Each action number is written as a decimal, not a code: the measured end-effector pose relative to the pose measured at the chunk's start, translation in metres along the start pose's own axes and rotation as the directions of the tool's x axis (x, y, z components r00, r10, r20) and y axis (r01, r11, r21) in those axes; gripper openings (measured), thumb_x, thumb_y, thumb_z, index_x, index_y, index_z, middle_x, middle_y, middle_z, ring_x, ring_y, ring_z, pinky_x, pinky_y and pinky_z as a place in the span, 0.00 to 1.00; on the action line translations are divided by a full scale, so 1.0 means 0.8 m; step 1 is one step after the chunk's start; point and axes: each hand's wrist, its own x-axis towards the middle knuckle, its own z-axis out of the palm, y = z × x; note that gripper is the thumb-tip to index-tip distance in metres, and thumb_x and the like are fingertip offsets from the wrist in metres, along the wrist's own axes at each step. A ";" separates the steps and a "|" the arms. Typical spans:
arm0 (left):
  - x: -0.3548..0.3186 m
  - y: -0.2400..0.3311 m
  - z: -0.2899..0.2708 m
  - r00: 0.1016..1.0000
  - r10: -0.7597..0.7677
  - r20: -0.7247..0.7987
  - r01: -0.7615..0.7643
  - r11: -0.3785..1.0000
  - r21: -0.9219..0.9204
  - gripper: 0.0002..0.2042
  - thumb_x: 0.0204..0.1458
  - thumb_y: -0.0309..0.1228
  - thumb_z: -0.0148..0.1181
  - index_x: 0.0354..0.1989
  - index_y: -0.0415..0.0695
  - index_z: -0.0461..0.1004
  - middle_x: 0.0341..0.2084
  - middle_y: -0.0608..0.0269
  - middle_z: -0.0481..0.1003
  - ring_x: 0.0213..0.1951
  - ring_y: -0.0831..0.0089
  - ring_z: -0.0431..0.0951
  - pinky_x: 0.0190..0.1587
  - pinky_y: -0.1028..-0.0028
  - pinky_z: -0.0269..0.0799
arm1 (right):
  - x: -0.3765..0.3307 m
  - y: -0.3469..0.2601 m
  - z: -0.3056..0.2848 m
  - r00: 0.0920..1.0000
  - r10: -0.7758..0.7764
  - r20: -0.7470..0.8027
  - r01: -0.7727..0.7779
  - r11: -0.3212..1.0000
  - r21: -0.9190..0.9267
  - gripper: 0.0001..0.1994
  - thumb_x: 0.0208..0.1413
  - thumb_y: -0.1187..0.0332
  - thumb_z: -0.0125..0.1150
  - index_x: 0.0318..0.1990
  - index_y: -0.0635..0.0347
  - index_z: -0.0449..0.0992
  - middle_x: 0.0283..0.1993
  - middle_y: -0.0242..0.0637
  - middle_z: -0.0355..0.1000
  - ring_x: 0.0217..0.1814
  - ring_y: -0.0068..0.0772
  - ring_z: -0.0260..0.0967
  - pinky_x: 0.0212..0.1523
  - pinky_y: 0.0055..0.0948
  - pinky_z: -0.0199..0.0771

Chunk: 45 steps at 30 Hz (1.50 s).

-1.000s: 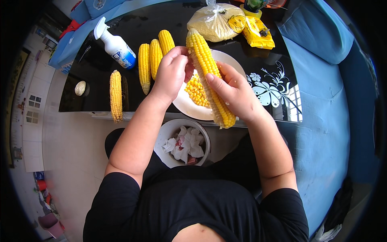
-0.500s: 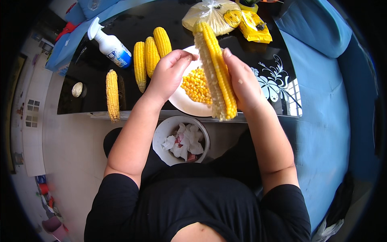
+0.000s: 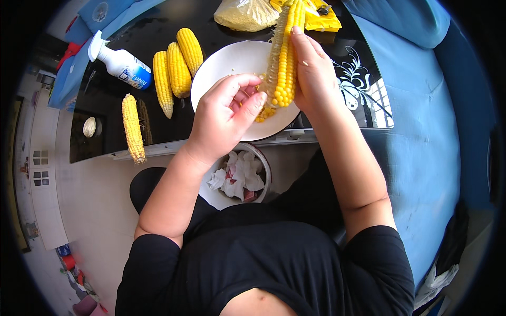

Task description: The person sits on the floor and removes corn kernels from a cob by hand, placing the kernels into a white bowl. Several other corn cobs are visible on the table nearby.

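Gripping the partly stripped corn cob (image 3: pixel 287 58), the right hand (image 3: pixel 319 76) has its thumb along the kernelled side and its fingers largely hidden behind; a pale fleck clings near the thumb. The cob is held above the right part of the white plate (image 3: pixel 219 60), its upper end reaching the top edge of the view and its bare strip facing left. The left hand (image 3: pixel 224 113) lies just beside the cob's lower end, thumb and forefinger separated by a narrow gap, the other fingers curled; whether they touch the cob or enclose any kernels cannot be told. Half a second earlier this hand stood farther from the cob, with thumb and forefinger nearly together; one second earlier it was at the cob's upper part. The loose kernels (image 3: pixel 263 114), formerly in plain sight on the plate, are now mostly covered by the left hand and the cob. The view has also shifted, so that the clear bag (image 3: pixel 245 16) is cut by the upper edge. Three whole ears (image 3: pixel 179 73) lie left of the plate as before, beside the spray bottle (image 3: pixel 120 64).
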 end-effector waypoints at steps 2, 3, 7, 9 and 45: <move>-0.002 -0.001 0.004 1.000 0.000 -0.005 0.000 1.000 -0.003 0.11 0.45 0.23 0.59 0.38 0.35 0.69 0.27 0.63 0.72 0.26 0.81 0.71 0.29 0.83 0.68 | 0.001 0.001 0.000 1.000 -0.019 -0.012 0.019 1.000 -0.003 0.18 0.56 0.60 0.50 0.46 0.66 0.63 0.38 0.36 0.67 0.38 0.24 0.65 0.40 0.24 0.68; -0.002 0.001 0.006 1.000 -0.001 -0.007 0.001 1.000 0.003 0.12 0.44 0.23 0.59 0.38 0.35 0.69 0.27 0.62 0.73 0.26 0.80 0.72 0.29 0.83 0.69 | 0.001 0.001 0.000 0.999 -0.031 -0.010 0.031 0.999 -0.006 0.19 0.56 0.60 0.50 0.48 0.66 0.61 0.39 0.37 0.66 0.39 0.24 0.65 0.40 0.24 0.67; -0.001 -0.002 0.010 1.000 -0.016 0.001 0.016 1.000 -0.004 0.13 0.44 0.23 0.60 0.38 0.35 0.68 0.27 0.61 0.74 0.27 0.80 0.73 0.30 0.82 0.70 | -0.002 0.003 0.005 0.994 -0.083 -0.078 0.080 0.996 -0.044 0.18 0.55 0.59 0.52 0.47 0.63 0.64 0.38 0.34 0.66 0.39 0.22 0.64 0.40 0.23 0.67; -0.001 -0.001 0.009 1.000 -0.026 0.008 0.027 1.000 -0.009 0.13 0.44 0.23 0.60 0.38 0.35 0.68 0.27 0.61 0.73 0.27 0.80 0.73 0.31 0.82 0.70 | -0.001 0.007 0.004 0.991 -0.110 -0.077 0.105 0.992 -0.069 0.19 0.55 0.59 0.53 0.48 0.63 0.63 0.39 0.33 0.66 0.39 0.21 0.64 0.40 0.23 0.67; 0.013 0.019 -0.007 0.832 -0.506 0.229 0.554 0.782 -0.285 0.13 0.52 0.27 0.47 0.46 0.39 0.60 0.26 0.58 0.71 0.24 0.80 0.71 0.27 0.83 0.66 | 0.003 0.014 0.002 0.972 -0.231 0.053 0.235 0.969 -0.081 0.16 0.56 0.62 0.51 0.48 0.60 0.63 0.40 0.31 0.66 0.41 0.21 0.63 0.44 0.24 0.63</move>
